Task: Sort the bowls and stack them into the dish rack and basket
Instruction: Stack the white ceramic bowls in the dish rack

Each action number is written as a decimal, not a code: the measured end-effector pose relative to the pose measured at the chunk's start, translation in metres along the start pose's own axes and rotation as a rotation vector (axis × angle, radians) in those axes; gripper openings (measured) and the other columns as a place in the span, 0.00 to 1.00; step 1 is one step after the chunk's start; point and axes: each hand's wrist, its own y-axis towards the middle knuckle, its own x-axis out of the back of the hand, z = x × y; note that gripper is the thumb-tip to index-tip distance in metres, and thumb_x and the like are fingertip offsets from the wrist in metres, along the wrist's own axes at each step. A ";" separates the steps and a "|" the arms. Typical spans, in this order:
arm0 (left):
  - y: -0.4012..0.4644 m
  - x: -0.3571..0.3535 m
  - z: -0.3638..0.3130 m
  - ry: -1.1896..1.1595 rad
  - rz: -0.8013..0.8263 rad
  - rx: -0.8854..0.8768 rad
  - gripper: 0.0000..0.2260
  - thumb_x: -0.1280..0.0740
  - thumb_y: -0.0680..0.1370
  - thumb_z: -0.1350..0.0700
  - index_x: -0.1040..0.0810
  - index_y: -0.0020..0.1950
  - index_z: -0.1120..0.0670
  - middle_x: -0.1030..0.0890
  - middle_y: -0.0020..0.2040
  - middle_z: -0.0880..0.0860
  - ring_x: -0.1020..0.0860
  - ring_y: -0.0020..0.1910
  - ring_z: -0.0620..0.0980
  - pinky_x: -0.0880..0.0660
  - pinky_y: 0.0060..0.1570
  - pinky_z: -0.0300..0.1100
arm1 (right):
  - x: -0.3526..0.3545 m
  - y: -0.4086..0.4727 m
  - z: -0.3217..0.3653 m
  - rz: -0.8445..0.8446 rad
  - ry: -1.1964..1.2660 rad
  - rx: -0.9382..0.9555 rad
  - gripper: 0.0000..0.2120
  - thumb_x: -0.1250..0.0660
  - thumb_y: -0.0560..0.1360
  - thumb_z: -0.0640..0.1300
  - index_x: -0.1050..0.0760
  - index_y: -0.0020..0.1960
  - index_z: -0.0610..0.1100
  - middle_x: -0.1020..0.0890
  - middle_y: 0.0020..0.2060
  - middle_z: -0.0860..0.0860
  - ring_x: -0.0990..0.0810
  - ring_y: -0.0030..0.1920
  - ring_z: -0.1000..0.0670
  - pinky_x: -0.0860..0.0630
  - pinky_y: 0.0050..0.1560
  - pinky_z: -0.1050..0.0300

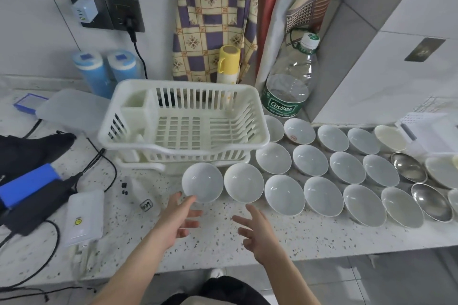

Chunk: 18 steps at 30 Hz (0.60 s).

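Where speckled stone counter (218,242) runs, round glossy white bowls (285,194), slatted plastic rack (183,121)

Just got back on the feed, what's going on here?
A person is starting to sort bowls on a speckled counter. Both hands are open and empty: the left hand reaches toward the nearest white bowl, the right hand beside it. The white dish rack holds no bowls yet; rows of bowls wait to its right.
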 end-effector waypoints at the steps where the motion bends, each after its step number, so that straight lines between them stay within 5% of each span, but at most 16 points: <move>1: 0.002 -0.002 0.000 -0.005 0.000 -0.001 0.27 0.33 0.80 0.49 0.40 0.76 0.47 0.14 0.47 0.58 0.20 0.29 0.51 0.34 0.20 0.35 | -0.002 0.002 0.002 0.003 -0.012 -0.001 0.14 0.37 0.80 0.51 0.30 0.64 0.49 0.16 0.52 0.44 0.27 0.29 0.52 0.41 0.22 0.64; 14: 0.030 -0.010 0.004 -0.129 0.036 0.037 0.19 0.39 0.81 0.58 0.35 0.71 0.49 0.14 0.47 0.62 0.25 0.27 0.49 0.38 0.22 0.36 | -0.009 0.033 0.013 -0.086 -0.041 0.015 0.14 0.39 0.79 0.50 0.32 0.63 0.48 0.16 0.49 0.48 0.23 0.36 0.50 0.36 0.23 0.63; 18: 0.032 -0.012 0.003 -0.150 0.028 0.000 0.16 0.41 0.79 0.64 0.32 0.67 0.55 0.16 0.47 0.67 0.35 0.24 0.47 0.41 0.20 0.36 | -0.009 0.041 0.014 -0.093 -0.026 0.038 0.13 0.40 0.79 0.44 0.31 0.63 0.47 0.15 0.48 0.48 0.24 0.35 0.51 0.36 0.25 0.63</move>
